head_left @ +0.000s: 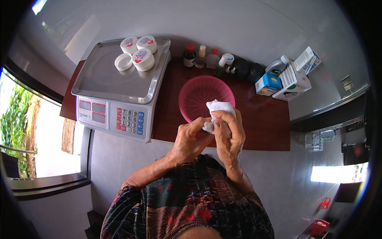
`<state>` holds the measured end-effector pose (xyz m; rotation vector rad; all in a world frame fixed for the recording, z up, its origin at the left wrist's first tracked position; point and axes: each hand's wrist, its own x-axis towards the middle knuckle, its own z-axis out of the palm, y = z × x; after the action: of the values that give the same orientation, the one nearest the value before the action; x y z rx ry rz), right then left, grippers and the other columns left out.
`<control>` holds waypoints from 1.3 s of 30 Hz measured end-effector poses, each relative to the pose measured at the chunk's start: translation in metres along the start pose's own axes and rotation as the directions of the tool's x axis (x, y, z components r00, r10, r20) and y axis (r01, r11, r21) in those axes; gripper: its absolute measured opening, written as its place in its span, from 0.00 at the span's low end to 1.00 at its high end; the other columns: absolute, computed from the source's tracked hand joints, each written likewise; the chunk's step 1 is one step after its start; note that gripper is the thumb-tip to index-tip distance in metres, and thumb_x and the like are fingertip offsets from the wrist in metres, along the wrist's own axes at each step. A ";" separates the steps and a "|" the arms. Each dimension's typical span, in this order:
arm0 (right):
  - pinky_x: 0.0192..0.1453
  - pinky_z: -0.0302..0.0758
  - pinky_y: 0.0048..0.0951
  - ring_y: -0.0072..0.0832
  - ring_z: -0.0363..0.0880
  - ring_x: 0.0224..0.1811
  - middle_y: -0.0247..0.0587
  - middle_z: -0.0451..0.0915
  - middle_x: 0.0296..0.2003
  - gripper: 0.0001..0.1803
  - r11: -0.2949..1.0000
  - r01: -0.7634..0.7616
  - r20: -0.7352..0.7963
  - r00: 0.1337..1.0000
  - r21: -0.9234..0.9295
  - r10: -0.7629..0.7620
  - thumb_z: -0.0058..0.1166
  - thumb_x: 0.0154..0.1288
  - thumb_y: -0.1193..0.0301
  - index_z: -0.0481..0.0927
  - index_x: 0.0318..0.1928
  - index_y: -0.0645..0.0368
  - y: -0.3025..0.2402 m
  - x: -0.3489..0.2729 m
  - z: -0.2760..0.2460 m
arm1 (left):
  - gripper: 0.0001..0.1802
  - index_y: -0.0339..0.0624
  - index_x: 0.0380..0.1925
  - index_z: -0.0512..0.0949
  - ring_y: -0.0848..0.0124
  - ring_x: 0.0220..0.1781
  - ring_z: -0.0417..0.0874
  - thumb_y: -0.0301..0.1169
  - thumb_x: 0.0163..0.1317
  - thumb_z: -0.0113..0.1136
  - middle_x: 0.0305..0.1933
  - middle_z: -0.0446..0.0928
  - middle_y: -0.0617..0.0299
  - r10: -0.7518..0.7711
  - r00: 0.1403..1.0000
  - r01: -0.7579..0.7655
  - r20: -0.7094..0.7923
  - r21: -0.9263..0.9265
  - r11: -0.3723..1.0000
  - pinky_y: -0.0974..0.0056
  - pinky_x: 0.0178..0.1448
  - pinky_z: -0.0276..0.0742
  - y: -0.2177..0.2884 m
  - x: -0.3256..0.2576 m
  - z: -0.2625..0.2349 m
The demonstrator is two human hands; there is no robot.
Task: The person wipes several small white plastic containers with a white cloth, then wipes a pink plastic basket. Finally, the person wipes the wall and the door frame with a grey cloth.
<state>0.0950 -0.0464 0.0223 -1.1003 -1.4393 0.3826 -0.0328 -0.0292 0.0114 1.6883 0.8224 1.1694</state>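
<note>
Cloth (220, 106), white and crumpled, is bulging from the tightly curled right hand (230, 139); the left hand (190, 140) is pinching its edge, both hiding its full shape.

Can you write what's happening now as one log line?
left hand: pinching white cloth; right hand: gripping white cloth; nearby: pink plastic basket; digital scale: carrying round white tubs

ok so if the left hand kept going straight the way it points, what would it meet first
The white cloth, right at the fingertips of the left hand; it seems to touch it already. The right hand, gripping that cloth, looks next, though depth is hard to judge.
</note>
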 end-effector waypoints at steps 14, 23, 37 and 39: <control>0.49 0.73 0.37 0.40 0.73 0.49 0.48 0.74 0.48 0.08 0.977 0.066 0.034 0.998 -0.203 -0.060 0.58 0.58 0.73 0.78 0.40 0.56 0.003 -0.006 0.010 | 0.12 0.39 0.35 0.73 0.85 0.34 0.75 0.19 0.53 0.65 0.31 0.78 0.67 -0.081 0.996 0.083 0.034 -0.074 0.994 0.73 0.39 0.75 -0.013 -0.006 -0.003; 0.37 0.75 0.27 0.31 0.79 0.35 0.47 0.79 0.38 0.07 0.992 -0.085 -0.176 0.982 -0.089 0.068 0.52 0.63 0.76 0.76 0.42 0.61 0.026 0.007 0.004 | 0.06 0.40 0.35 0.70 0.79 0.42 0.77 0.22 0.62 0.58 0.37 0.76 0.64 -0.245 0.944 0.328 0.220 -0.707 0.626 0.70 0.47 0.76 -0.013 -0.002 -0.002; 0.40 0.77 0.28 0.31 0.81 0.38 0.46 0.81 0.38 0.13 0.978 -0.202 -0.074 0.977 -0.048 0.198 0.55 0.65 0.68 0.74 0.46 0.62 0.027 0.006 0.002 | 0.03 0.42 0.33 0.71 0.74 0.45 0.78 0.26 0.66 0.54 0.40 0.77 0.64 -0.238 0.929 0.354 0.284 -0.870 0.342 0.57 0.54 0.80 -0.026 0.001 -0.005; 0.40 0.78 0.28 0.30 0.82 0.37 0.46 0.81 0.37 0.11 0.968 -0.248 -0.059 0.968 -0.028 0.246 0.54 0.66 0.69 0.75 0.45 0.62 0.025 0.007 0.001 | 0.05 0.42 0.30 0.71 0.75 0.46 0.78 0.24 0.63 0.57 0.40 0.77 0.64 -0.234 0.932 0.348 0.276 -0.859 0.375 0.60 0.54 0.79 -0.026 0.002 -0.004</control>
<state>0.1051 -0.0277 0.0069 -1.3140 -1.2675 0.5010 -0.0366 -0.0168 -0.0115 0.6221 0.2550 0.9572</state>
